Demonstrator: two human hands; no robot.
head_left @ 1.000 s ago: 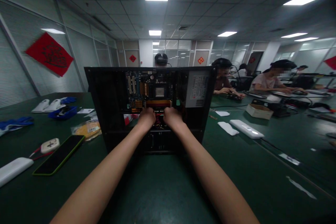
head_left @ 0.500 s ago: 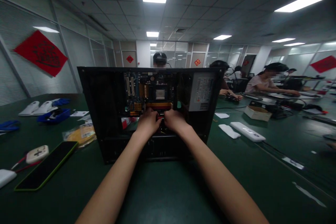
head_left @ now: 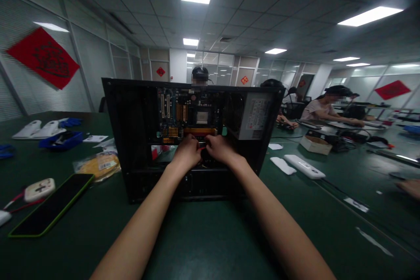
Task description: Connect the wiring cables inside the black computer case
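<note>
A black computer case (head_left: pixel 113 140) stands upright on the green table, its open side facing me. Inside it are a motherboard (head_left: pixel 190 116) with a bare metal square and yellow-orange memory slots (head_left: pixel 198 131), plus a silver power supply (head_left: pixel 255 116) at the upper right. Both hands reach in at the motherboard's lower edge, just below those slots. My left hand (head_left: pixel 187 152) is closed, fingers curled. Beside it my right hand (head_left: pixel 220 148) is closed too, knuckles toward the board. A bit of something red shows between them; what the fingers grip is hidden.
Left of the case lie a bagged yellow item (head_left: pixel 100 165), a dark phone (head_left: pixel 54 203) with a green edge and a blue tray (head_left: pixel 61 140). To the right are a white power strip (head_left: pixel 303 166) and an open box (head_left: pixel 315 144). Other people sit beyond.
The view has shifted slightly, so the case sits a little further right in the picture. Both hands stay at the same spot on the motherboard, their fingers a little shifted.
</note>
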